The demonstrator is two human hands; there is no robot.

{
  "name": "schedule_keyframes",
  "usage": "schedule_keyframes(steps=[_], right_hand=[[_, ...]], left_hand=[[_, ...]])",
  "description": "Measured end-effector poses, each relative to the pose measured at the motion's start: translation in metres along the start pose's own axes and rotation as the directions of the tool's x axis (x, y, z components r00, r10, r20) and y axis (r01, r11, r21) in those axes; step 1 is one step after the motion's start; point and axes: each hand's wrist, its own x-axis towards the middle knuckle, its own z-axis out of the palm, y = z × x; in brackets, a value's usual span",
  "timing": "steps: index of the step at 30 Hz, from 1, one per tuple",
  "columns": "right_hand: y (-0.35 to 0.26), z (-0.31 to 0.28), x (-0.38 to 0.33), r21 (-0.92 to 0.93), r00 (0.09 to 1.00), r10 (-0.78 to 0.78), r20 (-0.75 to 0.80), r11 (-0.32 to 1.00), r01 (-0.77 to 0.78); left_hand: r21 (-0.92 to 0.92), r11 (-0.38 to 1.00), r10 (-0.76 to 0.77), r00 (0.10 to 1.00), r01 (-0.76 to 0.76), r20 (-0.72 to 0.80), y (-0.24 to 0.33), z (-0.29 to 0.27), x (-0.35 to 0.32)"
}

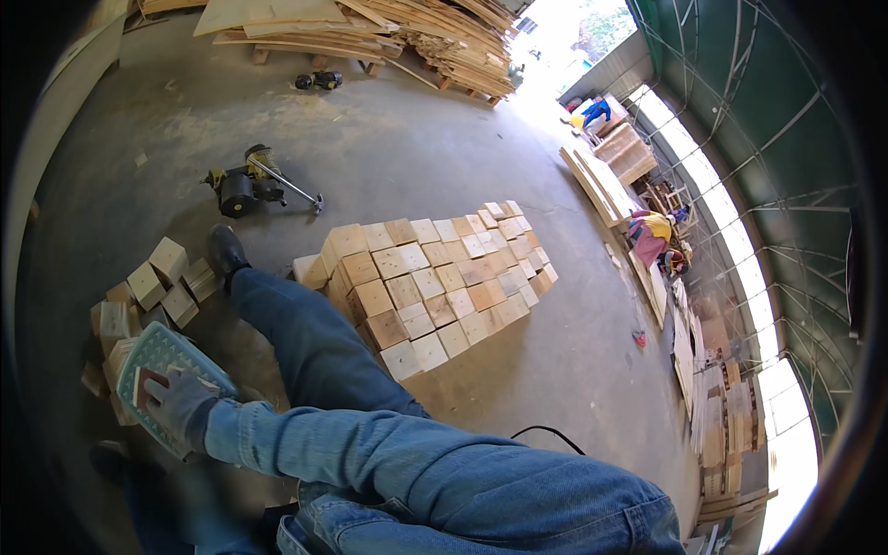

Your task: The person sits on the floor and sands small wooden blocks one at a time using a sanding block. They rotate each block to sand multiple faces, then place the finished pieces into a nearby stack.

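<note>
My right hand (176, 402), in a grey glove, reaches far to the left along a blue denim sleeve. Its fingers are closed on a reddish-brown block (143, 381) inside a teal plastic basket (205, 359). The block's full shape is hidden by the glove and the basket wall. Under and beside the basket lies a loose heap of cut wooden blocks (146, 285). My left hand cannot be made out; only a blurred bluish shape shows at the lower left.
Close-set wooden blocks (444, 277) stand in rows beside my leg. A power tool with a metal handle (245, 185) and a smaller dark tool (319, 81) rest on the concrete. Stacked boards (453, 42) lie beyond. Other people (652, 231) are among panels at right.
</note>
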Motion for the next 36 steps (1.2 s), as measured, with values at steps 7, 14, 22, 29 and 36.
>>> schedule_keyframes(steps=[7, 14, 22, 29, 36], right_hand=[[0.011, 0.019, -0.014, 0.023, 0.975, -0.064, -0.211, 0.997, 0.070], [0.037, 0.021, -0.102, 0.084, 0.974, -0.133, -0.182, 0.985, 0.150], [0.023, -0.012, -0.063, -0.001, 0.996, -0.079, -0.048, 0.997, 0.079], [0.005, -0.011, 0.011, 0.023, 1.000, 0.007, -0.009, 1.000, -0.007], [0.021, -0.015, -0.038, 0.041, 0.995, -0.061, -0.075, 0.997, 0.065]], left_hand=[[-0.013, 1.000, -0.010, 1.000, 0.010, 0.006, 0.002, 0.002, -0.003], [-0.054, 0.998, -0.033, 0.999, 0.034, 0.017, -0.006, 0.001, -0.009], [-0.054, 0.998, -0.016, 1.000, 0.016, -0.007, -0.010, 0.000, -0.010], [-0.041, 0.999, 0.000, 1.000, -0.001, -0.009, -0.003, 0.001, -0.005], [-0.153, 0.986, -0.068, 0.998, 0.068, 0.007, 0.000, 0.013, -0.011]])
